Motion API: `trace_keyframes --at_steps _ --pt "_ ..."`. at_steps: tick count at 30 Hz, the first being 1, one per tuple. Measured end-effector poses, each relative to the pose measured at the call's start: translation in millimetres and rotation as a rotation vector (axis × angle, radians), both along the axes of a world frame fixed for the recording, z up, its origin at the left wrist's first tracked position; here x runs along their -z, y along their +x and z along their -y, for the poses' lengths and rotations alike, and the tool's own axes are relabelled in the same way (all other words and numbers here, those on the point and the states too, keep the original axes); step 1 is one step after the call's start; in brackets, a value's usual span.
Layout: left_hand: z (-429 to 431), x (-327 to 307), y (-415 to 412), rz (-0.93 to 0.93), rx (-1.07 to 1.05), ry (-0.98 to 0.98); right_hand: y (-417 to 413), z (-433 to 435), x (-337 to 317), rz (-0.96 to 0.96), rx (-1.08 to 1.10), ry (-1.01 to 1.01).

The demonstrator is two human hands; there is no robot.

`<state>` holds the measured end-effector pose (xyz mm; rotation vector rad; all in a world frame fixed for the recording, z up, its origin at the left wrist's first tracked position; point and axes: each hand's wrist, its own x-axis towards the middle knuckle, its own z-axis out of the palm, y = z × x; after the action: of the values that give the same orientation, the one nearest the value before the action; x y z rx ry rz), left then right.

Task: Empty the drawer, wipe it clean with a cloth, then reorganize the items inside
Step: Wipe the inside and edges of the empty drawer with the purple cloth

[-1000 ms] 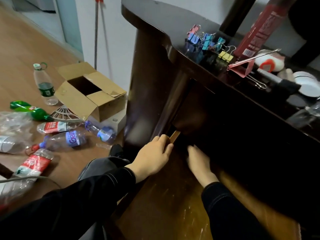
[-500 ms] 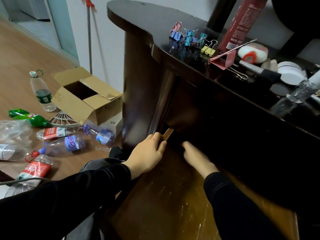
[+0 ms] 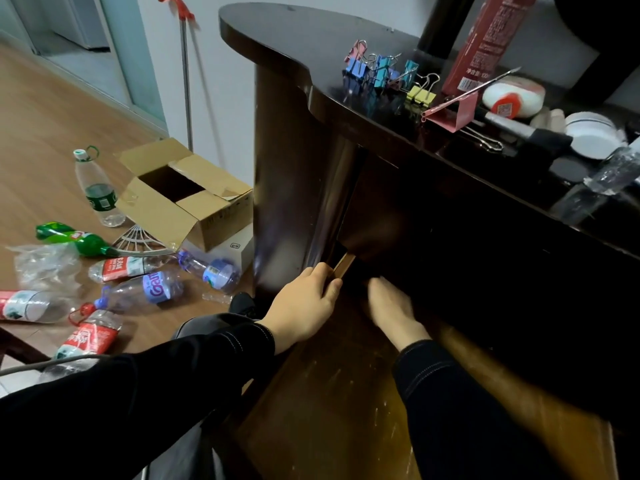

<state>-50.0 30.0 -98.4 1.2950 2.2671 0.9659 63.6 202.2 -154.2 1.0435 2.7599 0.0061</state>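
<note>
drawer (image 3: 329,410): pulled out of the dark table toward the person, scuffed wooden bottom showing, far end lost in shadow under the tabletop
edges: pale end of the drawer's left side wall shows just past the left hand; right side blurred
left hand (image 3: 304,303): fingers curled over the drawer's left side wall, gripping it
right hand (image 3: 391,306): inside the drawer, blurred, fingertips in shadow; cannot tell if it holds anything
open room: bare drawer bottom between the two black sleeves
table (image 3: 277,36): glossy dark top, rounded left end, against a white wall
on table: binder clips (image 3: 381,74), pink clip (image 3: 453,112), red carton (image 3: 485,43), white bottle (image 3: 512,97), all near the front edge above the drawer
floor: wood; open cardboard box (image 3: 187,199) beside the table's side panel, plastic bottles (image 3: 156,289) scattered left of it
pole (image 3: 187,81): leans on the wall behind the box
</note>
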Motion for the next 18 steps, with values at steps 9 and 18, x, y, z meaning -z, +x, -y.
trace_keyframes --at_steps 9,18 --pt "0 3 0 0.003 -0.001 0.002 1 14 -1 -0.086 0.102 0.098" --pt "0 3 -1 -0.001 0.001 -0.003 6 32 -12 -0.034 -0.002 0.114"
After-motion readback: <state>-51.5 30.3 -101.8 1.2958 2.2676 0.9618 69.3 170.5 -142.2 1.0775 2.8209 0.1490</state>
